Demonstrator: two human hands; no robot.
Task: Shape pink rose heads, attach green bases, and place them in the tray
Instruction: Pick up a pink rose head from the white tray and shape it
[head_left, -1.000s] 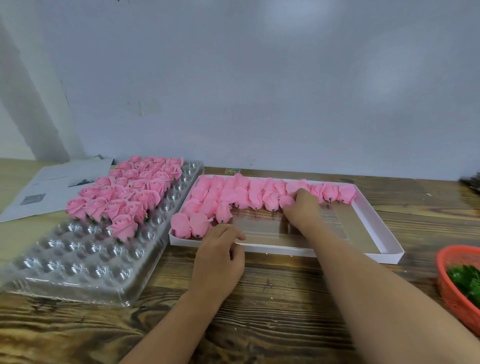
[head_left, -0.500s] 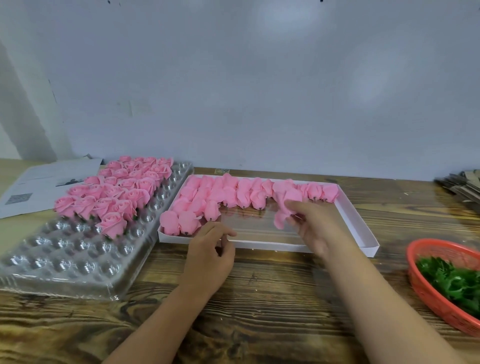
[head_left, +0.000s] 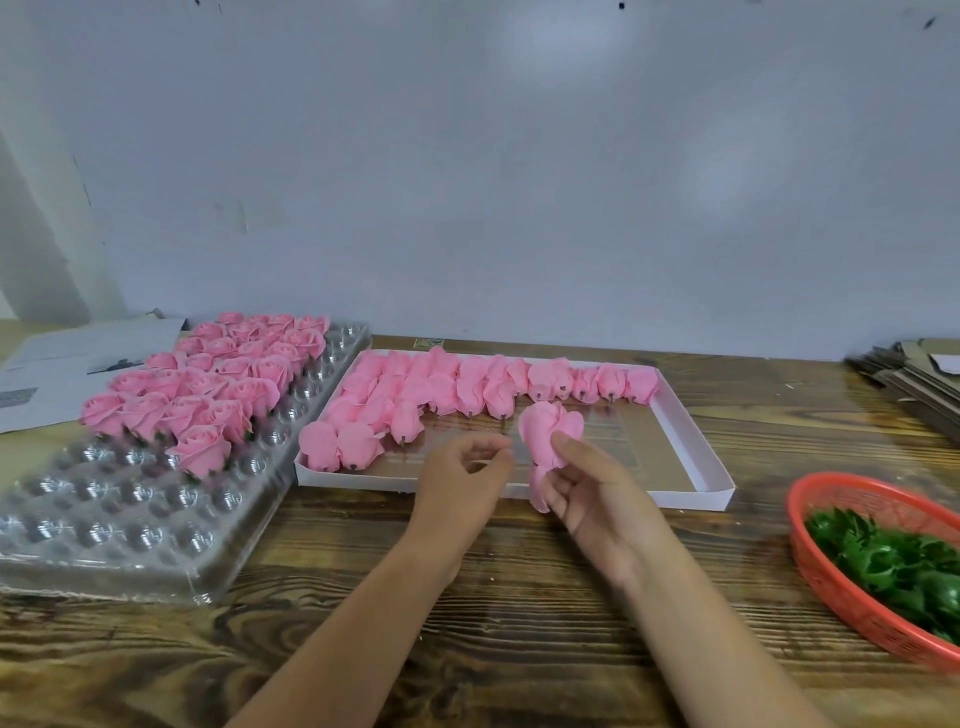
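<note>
1. Pale grey wall closes off the back of a dark, heavily grained wooden counter (head_left: 519, 597) that carries all the work.
2. The right hand (head_left: 592, 493) grips a pink rose head (head_left: 550, 431) between thumb and curled fingers, raised just above the near edge of the white box (head_left: 696, 457), petals pointing up and one loose petal hanging below the fingers.
3. The left hand (head_left: 462, 483) hovers just beside it, fingers loosely curled with thumb and forefinger tips close together; it appears to hold nothing, though a thin item there would be too small to tell.
4. Judging by its look, the rose head is very light, soft and easily creased. It is best held low, near the stub end, with gentle pressure, leaving the outer petals free for shaping.
5. That white box holds unshaped pink heads lying on their sides, packed along its far side and left end; its near right part is bare.
6. Left of it, a clear plastic tray (head_left: 104, 525) of round cups holds finished roses (head_left: 208, 384) standing upright in the far rows, while the near cups are unfilled.
7. At the right edge, an orange basket (head_left: 821, 566) holds the green bases (head_left: 893, 561) in a loose heap.
8. Papers (head_left: 67, 358) lie at far left and flat cardboard (head_left: 914, 379) is stacked at far right.
</note>
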